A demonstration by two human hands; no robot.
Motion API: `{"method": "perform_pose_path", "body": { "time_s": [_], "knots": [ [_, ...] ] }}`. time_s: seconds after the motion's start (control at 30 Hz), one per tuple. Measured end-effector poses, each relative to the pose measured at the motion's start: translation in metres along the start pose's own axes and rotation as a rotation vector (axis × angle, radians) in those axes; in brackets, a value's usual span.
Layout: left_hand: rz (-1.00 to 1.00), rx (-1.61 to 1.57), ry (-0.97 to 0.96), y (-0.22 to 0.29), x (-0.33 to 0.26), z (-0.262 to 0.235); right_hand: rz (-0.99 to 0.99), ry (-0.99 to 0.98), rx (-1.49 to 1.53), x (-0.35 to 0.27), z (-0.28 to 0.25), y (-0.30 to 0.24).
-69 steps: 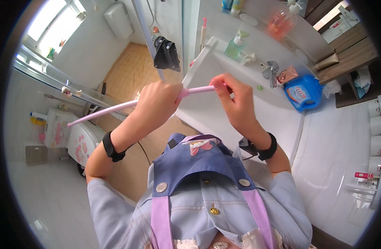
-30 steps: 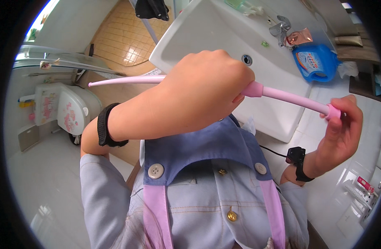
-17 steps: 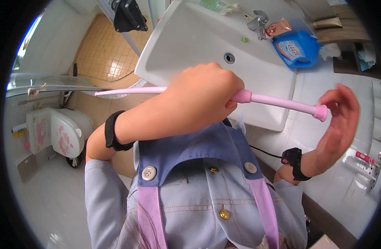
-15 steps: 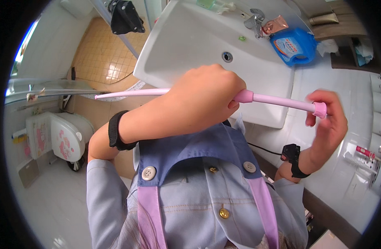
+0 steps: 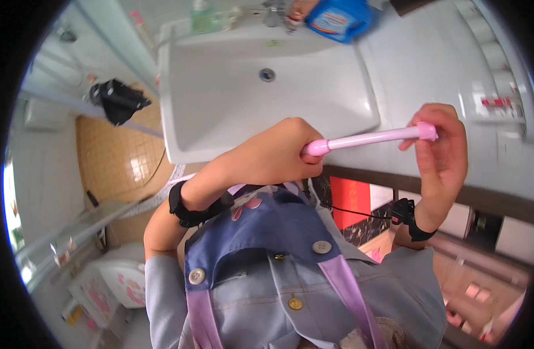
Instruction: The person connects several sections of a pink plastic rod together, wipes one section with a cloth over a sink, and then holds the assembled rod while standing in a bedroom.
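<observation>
Both hands grip a pink rod (image 5: 369,138): left hand (image 5: 267,154) is closed in a fist round its thicker end, fingers wrapped over, w/ the rounded pink collar showing just at the knuckles. Right hand (image 5: 438,148) pinches the far tip btwn thumb & fingertips, palm turned toward the rod. Rod runs roughly level, tilted slightly up toward the right, held in the air in front of the chest, above the near edge of a white sink (image 5: 209,122) & the white counter (image 5: 447,64) beside it. Part of the rod past the left fist is hidden.

Black bands sit on both wrists. Sink drain (image 5: 267,74) is near the basin's far side; a green soap bottle (image 5: 202,16) & a blue bottle (image 5: 340,17) stand at the back rim by the tap. Left of the sink: tan tiled floor (image 5: 118,157), a black object (image 5: 117,102) on a rail. Toilet (image 5: 118,285) w/ pink pattern shows lower left. Person wears a blue-grey buttoned top w/ lilac straps.
</observation>
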State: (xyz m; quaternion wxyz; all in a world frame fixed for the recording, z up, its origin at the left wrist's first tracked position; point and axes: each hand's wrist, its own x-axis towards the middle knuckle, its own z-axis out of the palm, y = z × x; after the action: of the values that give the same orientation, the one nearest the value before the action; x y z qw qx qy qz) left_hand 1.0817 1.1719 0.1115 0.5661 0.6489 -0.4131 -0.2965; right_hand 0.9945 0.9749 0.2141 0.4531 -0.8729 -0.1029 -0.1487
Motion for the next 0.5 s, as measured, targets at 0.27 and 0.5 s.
{"method": "perform_pose_path", "body": {
  "time_s": [0.27,0.5],
  "knots": [
    [0.005,-0.079,-0.225,0.014,0.014,0.040,0.125,0.282,0.129,-0.052,-0.018,-0.022],
    [0.007,-0.042,-0.334,0.032,0.029,0.095,-0.022,0.407,0.355,-0.109,-0.051,-0.025]
  ]
}}
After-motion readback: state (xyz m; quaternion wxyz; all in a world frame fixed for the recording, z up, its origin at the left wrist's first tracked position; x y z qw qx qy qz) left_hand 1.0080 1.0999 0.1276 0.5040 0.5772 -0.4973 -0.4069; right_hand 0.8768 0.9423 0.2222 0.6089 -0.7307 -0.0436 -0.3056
